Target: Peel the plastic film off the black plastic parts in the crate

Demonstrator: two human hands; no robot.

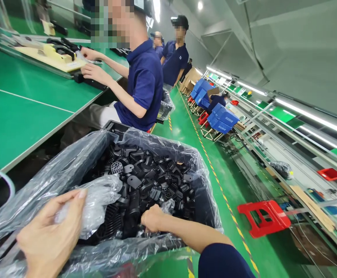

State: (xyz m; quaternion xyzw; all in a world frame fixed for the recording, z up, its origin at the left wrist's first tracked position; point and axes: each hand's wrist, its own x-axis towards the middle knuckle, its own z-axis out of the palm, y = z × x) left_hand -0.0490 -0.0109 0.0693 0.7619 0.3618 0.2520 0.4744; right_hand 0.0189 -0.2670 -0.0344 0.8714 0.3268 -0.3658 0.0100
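Note:
My left hand (pixel 54 231) pinches a crumpled clear plastic bag (pixel 95 204) between thumb and fingers, above the near left part of a black bin (pixel 204 193). The bin is lined with clear plastic film (pixel 53 166) folded over its rim. Many small black plastic parts (pixel 145 170), some ribbed and some with flat rounded tabs, lie jumbled inside. My right hand (pixel 154 218) reaches into the bin with its fingers curled down among the parts; what they hold is hidden. Crumpled clear plastic (pixel 168 206) lies just beyond it.
Left is a green-topped workbench (pixel 26 104), where a seated co-worker (pixel 145 81) handles black parts beside a pale yellow fixture (pixel 47 54). A red stool (pixel 263 218) stands right, past yellow-black floor tape (pixel 232 208). Blue crates (pixel 222 117) and more people are further back.

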